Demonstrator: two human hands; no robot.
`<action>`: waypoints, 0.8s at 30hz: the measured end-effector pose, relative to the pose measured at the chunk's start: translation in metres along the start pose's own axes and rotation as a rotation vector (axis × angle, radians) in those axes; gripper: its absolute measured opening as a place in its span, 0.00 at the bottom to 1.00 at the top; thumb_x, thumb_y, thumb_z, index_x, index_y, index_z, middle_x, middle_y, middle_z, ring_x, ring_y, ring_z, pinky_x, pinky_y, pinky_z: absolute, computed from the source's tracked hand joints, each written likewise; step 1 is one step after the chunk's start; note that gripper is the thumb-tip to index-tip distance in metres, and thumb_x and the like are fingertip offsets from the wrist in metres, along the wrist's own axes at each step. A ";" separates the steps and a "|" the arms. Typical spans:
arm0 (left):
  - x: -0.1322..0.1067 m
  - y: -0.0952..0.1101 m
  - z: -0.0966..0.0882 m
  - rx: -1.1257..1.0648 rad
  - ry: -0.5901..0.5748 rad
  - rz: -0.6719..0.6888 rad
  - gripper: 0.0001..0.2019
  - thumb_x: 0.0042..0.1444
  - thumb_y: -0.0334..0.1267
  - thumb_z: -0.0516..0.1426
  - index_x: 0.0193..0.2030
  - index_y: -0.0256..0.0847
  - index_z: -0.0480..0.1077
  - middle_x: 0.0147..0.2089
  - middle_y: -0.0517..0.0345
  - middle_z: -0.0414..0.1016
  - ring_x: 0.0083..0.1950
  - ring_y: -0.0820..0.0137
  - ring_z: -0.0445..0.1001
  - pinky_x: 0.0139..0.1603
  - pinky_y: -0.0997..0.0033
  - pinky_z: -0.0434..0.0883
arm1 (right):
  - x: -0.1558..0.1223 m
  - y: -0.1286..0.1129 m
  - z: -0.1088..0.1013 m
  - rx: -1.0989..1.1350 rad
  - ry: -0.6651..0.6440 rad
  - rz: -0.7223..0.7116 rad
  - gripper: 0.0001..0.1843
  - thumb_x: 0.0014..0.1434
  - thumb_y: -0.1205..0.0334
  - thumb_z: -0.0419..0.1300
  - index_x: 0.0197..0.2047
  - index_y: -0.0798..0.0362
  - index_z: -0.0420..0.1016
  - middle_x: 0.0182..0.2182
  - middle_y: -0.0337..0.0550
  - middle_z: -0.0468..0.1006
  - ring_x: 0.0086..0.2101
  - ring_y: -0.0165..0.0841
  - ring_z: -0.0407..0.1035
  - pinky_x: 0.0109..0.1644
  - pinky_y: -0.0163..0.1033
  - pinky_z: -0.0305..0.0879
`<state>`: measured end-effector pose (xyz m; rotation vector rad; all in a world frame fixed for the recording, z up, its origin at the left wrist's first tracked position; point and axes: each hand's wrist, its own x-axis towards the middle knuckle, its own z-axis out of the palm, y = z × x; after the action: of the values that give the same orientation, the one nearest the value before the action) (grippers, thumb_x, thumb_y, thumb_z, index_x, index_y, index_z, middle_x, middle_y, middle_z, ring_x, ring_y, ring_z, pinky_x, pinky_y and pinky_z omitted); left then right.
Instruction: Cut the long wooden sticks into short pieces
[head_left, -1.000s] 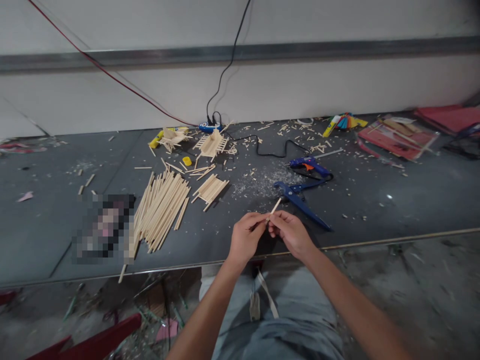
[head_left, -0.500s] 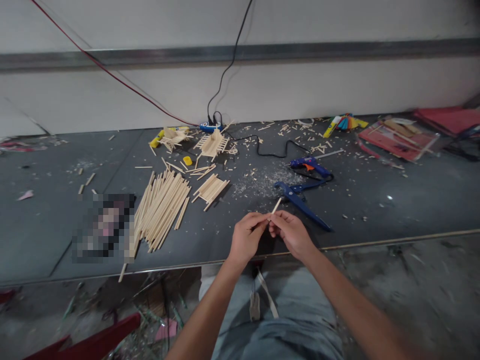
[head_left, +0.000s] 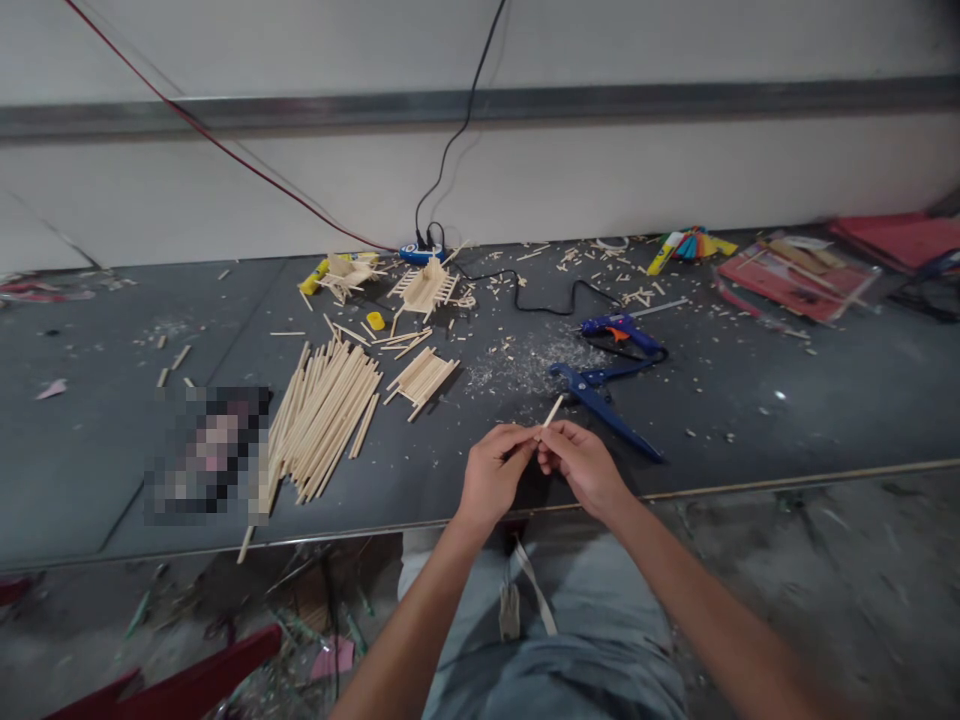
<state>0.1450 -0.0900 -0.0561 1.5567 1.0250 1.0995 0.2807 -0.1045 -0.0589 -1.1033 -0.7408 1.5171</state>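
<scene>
A short wooden stick (head_left: 553, 409) is pinched between the fingertips of both hands, just above the table's front part. My left hand (head_left: 493, 468) closes on its lower end, and my right hand (head_left: 581, 462) grips it from the other side; the fingers cover that end. Right behind the hands lies a blue cutter (head_left: 604, 406) with long handles, beside a blue hot glue gun (head_left: 621, 332) with an orange trigger. To the left rests a small raft-like panel of glued sticks (head_left: 422, 381), and beyond it a pile of long wooden sticks (head_left: 328, 415).
Two small stick models (head_left: 425, 288) stand at the back near a blue power strip (head_left: 421, 253). A yellow cap (head_left: 375, 321) and yellow tube (head_left: 313, 277) lie nearby. Wood scraps litter the dark table (head_left: 480, 480). Red sheets (head_left: 787, 285) lie far right; a pixelated object (head_left: 214, 450) lies left.
</scene>
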 end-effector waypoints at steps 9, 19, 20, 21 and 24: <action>0.000 0.000 0.000 -0.016 -0.002 -0.012 0.09 0.54 0.35 0.54 0.40 0.43 0.75 0.38 0.56 0.74 0.39 0.72 0.73 0.41 0.74 0.69 | 0.000 0.000 0.000 0.005 -0.001 0.004 0.10 0.48 0.56 0.63 0.26 0.54 0.70 0.21 0.36 0.69 0.23 0.26 0.63 0.25 0.33 0.59; 0.000 0.002 0.001 -0.003 0.007 -0.022 0.10 0.54 0.36 0.54 0.40 0.42 0.75 0.38 0.55 0.75 0.39 0.71 0.73 0.41 0.72 0.69 | 0.001 0.001 0.001 -0.008 0.029 0.004 0.11 0.46 0.56 0.63 0.26 0.54 0.69 0.20 0.35 0.68 0.22 0.26 0.62 0.24 0.33 0.59; 0.000 0.002 0.001 -0.005 0.006 -0.035 0.10 0.54 0.36 0.55 0.40 0.43 0.75 0.38 0.55 0.76 0.39 0.70 0.73 0.42 0.72 0.69 | 0.001 0.001 0.001 -0.013 0.034 0.000 0.11 0.46 0.56 0.63 0.26 0.54 0.69 0.20 0.35 0.68 0.22 0.26 0.62 0.23 0.33 0.59; 0.000 0.002 0.001 -0.008 0.003 -0.053 0.10 0.54 0.36 0.55 0.40 0.43 0.75 0.39 0.55 0.76 0.39 0.70 0.73 0.43 0.71 0.69 | 0.000 0.001 0.001 -0.018 0.038 -0.004 0.10 0.46 0.56 0.63 0.25 0.53 0.69 0.20 0.35 0.68 0.21 0.26 0.62 0.23 0.33 0.58; 0.000 0.003 0.001 -0.031 -0.007 -0.117 0.10 0.53 0.36 0.55 0.40 0.43 0.74 0.39 0.57 0.77 0.39 0.70 0.74 0.43 0.71 0.70 | 0.000 0.001 0.002 -0.026 0.040 -0.016 0.10 0.47 0.56 0.63 0.25 0.53 0.70 0.19 0.34 0.67 0.21 0.26 0.62 0.23 0.32 0.57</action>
<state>0.1462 -0.0914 -0.0529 1.4567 1.0756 1.0236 0.2785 -0.1044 -0.0594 -1.1415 -0.7419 1.4716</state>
